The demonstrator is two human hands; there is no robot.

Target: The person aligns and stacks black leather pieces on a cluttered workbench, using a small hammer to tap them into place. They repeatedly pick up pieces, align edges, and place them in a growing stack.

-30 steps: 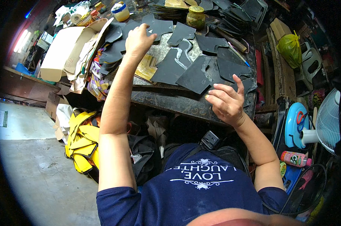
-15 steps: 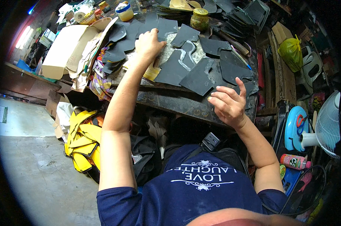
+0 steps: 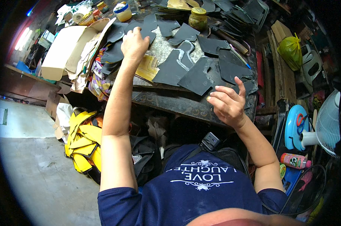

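Observation:
My left hand [image 3: 134,44] is over the far left of the workbench [image 3: 161,101], fingers bent down among flat black cut pieces [image 3: 114,52]; its fingertips are hidden. To its right, more black pieces lie spread out, among them one with a curved pale band along its edge [image 3: 172,68] and a squarish one [image 3: 196,80] near the front edge. A yellowish flat piece [image 3: 147,67] lies beside my left wrist. Raised near the bench's front edge, my right hand [image 3: 230,104] has loosely curled fingers set apart, with nothing in them.
A lidless-looking jar with yellow contents [image 3: 198,19] and a blue-rimmed tub [image 3: 122,12] stand at the back. An open cardboard box [image 3: 63,49] is at left. A pen [image 3: 240,56] lies at right. Yellow pieces [image 3: 84,139] sit below left; a fan [image 3: 326,124] stands right.
My left hand has moved left, away from the middle pieces and toward the left pile, uncovering more of the yellowish piece. My right hand stays almost where it was.

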